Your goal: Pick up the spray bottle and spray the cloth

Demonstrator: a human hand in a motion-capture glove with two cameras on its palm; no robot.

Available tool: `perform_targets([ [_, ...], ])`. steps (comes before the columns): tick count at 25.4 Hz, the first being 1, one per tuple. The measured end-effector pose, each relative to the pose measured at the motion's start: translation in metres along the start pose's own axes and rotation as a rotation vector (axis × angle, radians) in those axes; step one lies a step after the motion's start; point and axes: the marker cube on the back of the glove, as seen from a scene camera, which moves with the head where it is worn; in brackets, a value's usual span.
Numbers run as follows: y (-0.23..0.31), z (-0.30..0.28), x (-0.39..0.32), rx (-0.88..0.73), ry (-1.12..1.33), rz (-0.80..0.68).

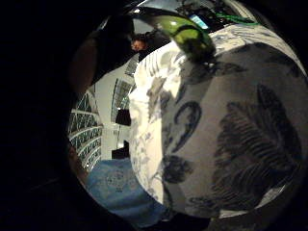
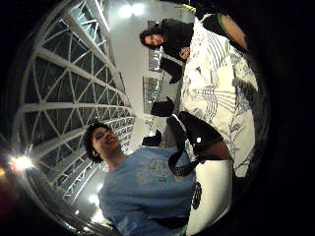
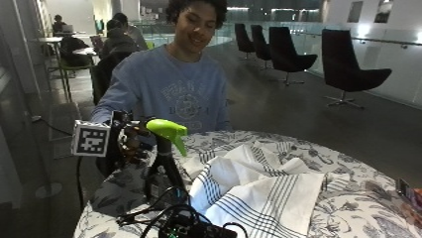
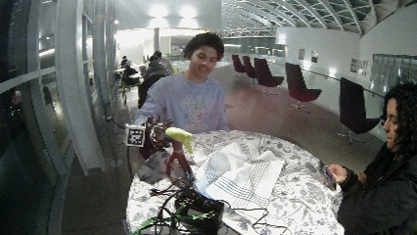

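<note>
The spray bottle [image 3: 165, 131] stands upright near the left edge of the round table [image 3: 359, 210]; it has a lime-green trigger head and a dark body. My gloved right hand [image 3: 131, 141] hovers just left of the green head at neck height, fingers loosely curled with nothing in them. I cannot tell whether they touch the bottle. The white cloth [image 3: 257, 191] with dark stripes lies crumpled right of the bottle, in the middle of the floral tablecloth. The little finger side palm view has the green head [image 1: 187, 33] at its rim above the tablecloth [image 1: 231, 125].
A black box with tangled cables [image 3: 191, 228] sits at the table's near edge, in front of the bottle. A phone [image 3: 405, 189] lies at the far right edge. Dark chairs [image 3: 349, 64] stand well behind the table.
</note>
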Motion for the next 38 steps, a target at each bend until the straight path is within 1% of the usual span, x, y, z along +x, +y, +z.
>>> perform_targets([
  [6,-0.043,-0.009,0.014,0.075,0.011,0.026],
  [9,-0.072,-0.009,0.016,0.113,-0.006,0.068],
  [12,-0.102,-0.005,0.021,0.128,-0.004,0.11],
  [16,-0.131,0.002,0.031,0.136,0.061,0.134],
  [19,-0.143,0.008,0.037,0.151,0.096,0.126],
  [25,-0.15,0.011,0.039,0.281,0.204,0.094],
  [28,-0.152,0.012,0.038,0.322,0.236,0.091],
  [30,-0.152,0.012,0.036,0.316,0.248,0.096],
  [32,-0.149,0.012,0.031,0.276,0.273,0.087],
  [35,-0.143,0.015,0.014,0.169,0.327,0.056],
  [38,-0.141,0.023,-0.015,0.055,0.38,0.075],
])
